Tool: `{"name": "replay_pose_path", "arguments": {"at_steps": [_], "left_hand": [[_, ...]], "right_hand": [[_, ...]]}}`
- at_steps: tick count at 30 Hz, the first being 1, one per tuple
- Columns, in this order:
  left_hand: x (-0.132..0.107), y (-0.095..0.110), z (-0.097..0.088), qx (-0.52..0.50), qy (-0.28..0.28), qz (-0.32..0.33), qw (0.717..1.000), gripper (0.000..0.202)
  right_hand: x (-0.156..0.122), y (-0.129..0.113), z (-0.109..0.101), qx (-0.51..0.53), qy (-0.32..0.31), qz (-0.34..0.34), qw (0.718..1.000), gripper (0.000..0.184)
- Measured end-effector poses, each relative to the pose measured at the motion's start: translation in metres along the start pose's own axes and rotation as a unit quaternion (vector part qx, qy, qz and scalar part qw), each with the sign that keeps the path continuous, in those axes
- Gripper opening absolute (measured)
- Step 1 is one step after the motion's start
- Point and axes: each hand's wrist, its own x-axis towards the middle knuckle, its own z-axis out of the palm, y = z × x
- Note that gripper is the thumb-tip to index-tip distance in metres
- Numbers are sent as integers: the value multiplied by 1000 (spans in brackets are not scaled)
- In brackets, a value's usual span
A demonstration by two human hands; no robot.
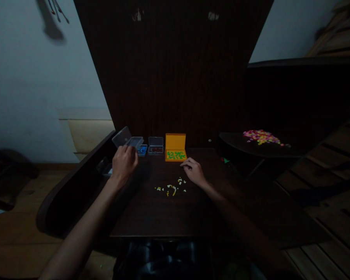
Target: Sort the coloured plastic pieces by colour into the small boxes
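My left hand (124, 162) is closed, its fingers curled down in front of a raised clear lid (121, 136) at the left end of the row of boxes. Its fingertips are hidden, so I cannot tell what they hold. My right hand (193, 171) hovers by the front right corner of a yellow box (175, 158), fingers drawn together in a pinch; anything in them is too small to make out. Green pieces (175, 154) lie inside that open box. Small white and yellow pieces (171, 188) are scattered on the dark table (151, 217) between my hands.
Left of the yellow box stand an open clear box with dark pieces (155, 149) and one with blue pieces (142, 149). A heap of pink and yellow pieces (262, 137) rests on a dark surface at right. A raised dark side panel (72, 186) borders the table's left.
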Motion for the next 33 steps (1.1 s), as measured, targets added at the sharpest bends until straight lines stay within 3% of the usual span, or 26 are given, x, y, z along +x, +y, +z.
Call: {"name": "replay_pose_path", "arguments": {"at_steps": [4,7,10,13,18,24,26,31,33], "left_hand": [[-5,18,26,-109,-22,114,987,23],[-11,30,41,-209,-72,207,953,21],[-20,41,48,-303,-113,244,914,17],[-32,49,52,-361,-124,234,894,14],[-47,50,61,-389,-132,214,886,15],[-47,48,65,-459,-113,91,877,35],[-45,48,63,-524,-134,44,840,46],[-43,48,63,-699,-262,-35,665,66],[-43,48,65,-733,-274,-62,619,71]], "right_hand": [[3,-7,3,100,40,79,991,20],[4,-9,7,180,59,139,972,38],[5,-9,10,220,68,162,960,50],[5,-8,13,243,56,169,954,51],[4,-12,14,237,62,161,956,41],[5,-20,9,240,79,173,952,42],[5,-23,9,245,74,175,951,41],[3,-29,12,255,55,180,948,40],[4,-29,11,256,27,181,949,41]]}}
